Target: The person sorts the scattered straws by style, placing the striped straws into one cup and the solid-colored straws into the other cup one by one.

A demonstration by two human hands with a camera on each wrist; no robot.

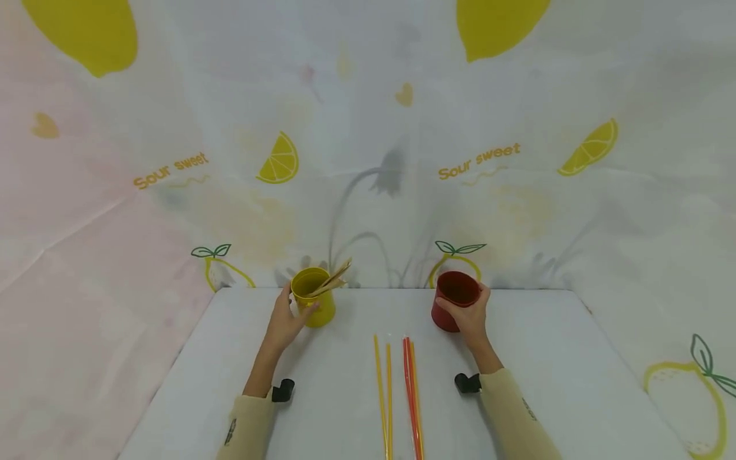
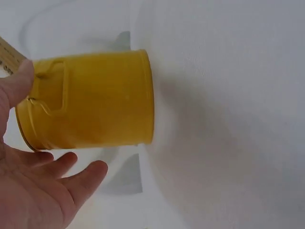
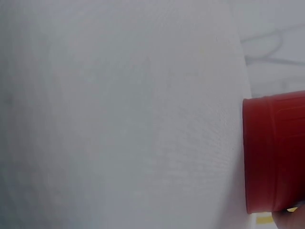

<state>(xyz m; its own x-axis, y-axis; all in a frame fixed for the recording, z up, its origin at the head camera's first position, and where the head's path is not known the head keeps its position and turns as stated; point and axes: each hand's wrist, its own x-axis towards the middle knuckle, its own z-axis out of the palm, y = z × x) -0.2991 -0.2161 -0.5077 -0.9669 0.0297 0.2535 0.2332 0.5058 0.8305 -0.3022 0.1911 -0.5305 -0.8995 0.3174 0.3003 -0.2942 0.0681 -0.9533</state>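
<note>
My left hand [image 1: 285, 322] holds a small yellow metal bucket [image 1: 323, 312] near its rim, thumb over the front and fingers along the side. In the left wrist view the thumb presses by the wire handle of the bucket [image 2: 102, 100]. Thin tan sticks [image 1: 331, 282] lean out of it to the right. Over on the right, my right hand [image 1: 471, 321] grips a red bucket [image 1: 444, 317], thumb at the front rim, fingers round the far right side. Only the lower part of the red bucket [image 3: 274, 152] shows in the right wrist view, with a fingertip below.
Between the arms, yellow sticks [image 1: 379, 390] and red sticks [image 1: 411, 390] lie lengthwise on the white table [image 1: 339, 409], apparently in clear sleeves. Behind the table's back edge hangs a lemon-printed cloth [image 1: 368, 211]. Both wrists carry small black devices [image 1: 283, 390].
</note>
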